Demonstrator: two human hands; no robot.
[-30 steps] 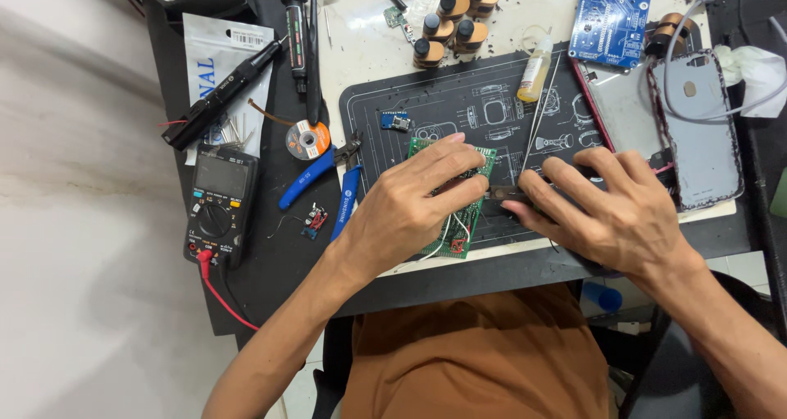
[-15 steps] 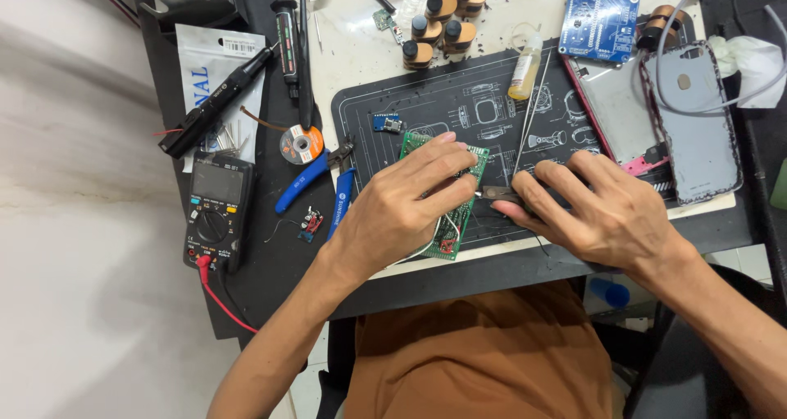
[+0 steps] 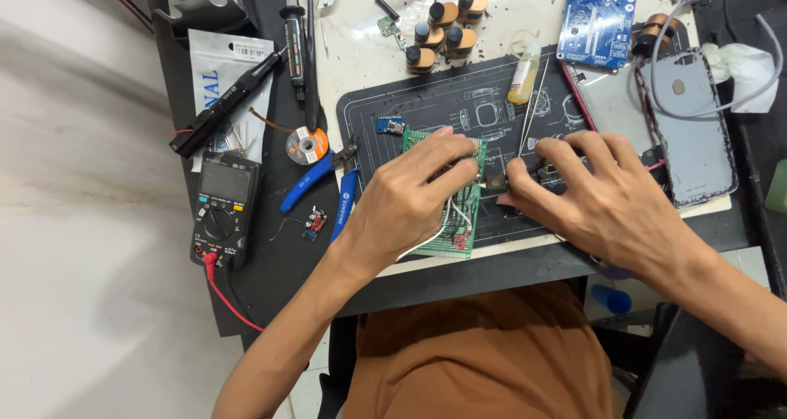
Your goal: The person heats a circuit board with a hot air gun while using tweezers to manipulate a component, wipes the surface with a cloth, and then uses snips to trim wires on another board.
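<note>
Both hands at a green perfboard (image 3: pixel 456 222)

Left hand (image 3: pixel 410 202) grip presses the board flat; right hand (image 3: pixel 602 202) grip pinches a small dark tool (image 3: pixel 495 183) beside it.

Only one view: head cam, worn by the person, looking almost straight down at the workbench (image 3: pixel 270 288) from above and fairly close. It's facing away from the body, so the lap is filling the bottom centre and both forearms are coming in from the bottom edge. The dark work mat (image 3: pixel 426 107) is sitting centre to upper centre, pale floor running down the left. No 2nd view, so no overlap.
</note>
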